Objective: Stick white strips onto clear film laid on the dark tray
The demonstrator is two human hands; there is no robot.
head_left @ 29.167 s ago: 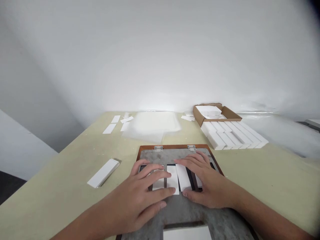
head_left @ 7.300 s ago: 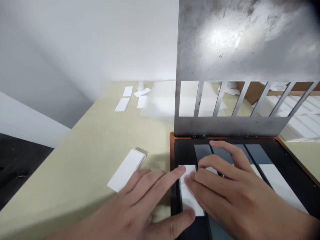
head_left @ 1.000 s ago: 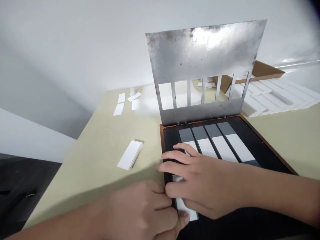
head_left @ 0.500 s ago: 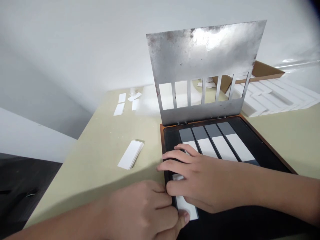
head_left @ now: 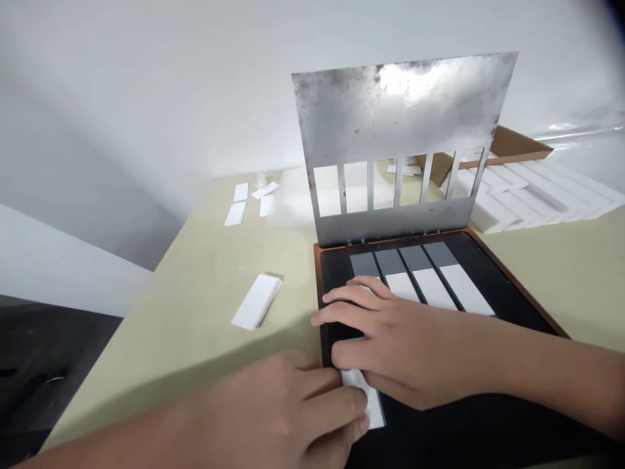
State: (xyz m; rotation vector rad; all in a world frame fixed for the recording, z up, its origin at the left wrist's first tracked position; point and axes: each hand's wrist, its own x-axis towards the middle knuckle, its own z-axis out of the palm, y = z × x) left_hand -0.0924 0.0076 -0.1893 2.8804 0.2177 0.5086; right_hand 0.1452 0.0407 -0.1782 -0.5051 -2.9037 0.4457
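A white card (head_left: pixel 375 409) with a thin dark edge lies at the near left of a black tray (head_left: pixel 336 260). My left hand (head_left: pixel 293 410) has its fingers curled and pinched together at the card's left edge and surface. Above it, my right hand (head_left: pixel 390 339) reaches in from the right with fingers spread and the thumb on the card's upper part. Several strips, grey at the far end and white nearer, such as the white strip (head_left: pixel 466 286), lie side by side in the tray. The right hand hides part of them. A metal plate (head_left: pixel 400 130) with several rectangular cutouts stands hinged up at the tray's back.
A stack of white cards (head_left: pixel 256 301) lies on the table (head_left: pixel 195 293) left of the tray. Further back are loose white cards (head_left: pixel 235 213). Behind the plate, right, stand an open cardboard box (head_left: pixel 517 143) and white blocks (head_left: pixel 541 189). A white wall rises behind.
My left fingers have shifted slightly up and right over the card. The right hand has slid slightly, its thumb still on the card. The view has tilted a little.
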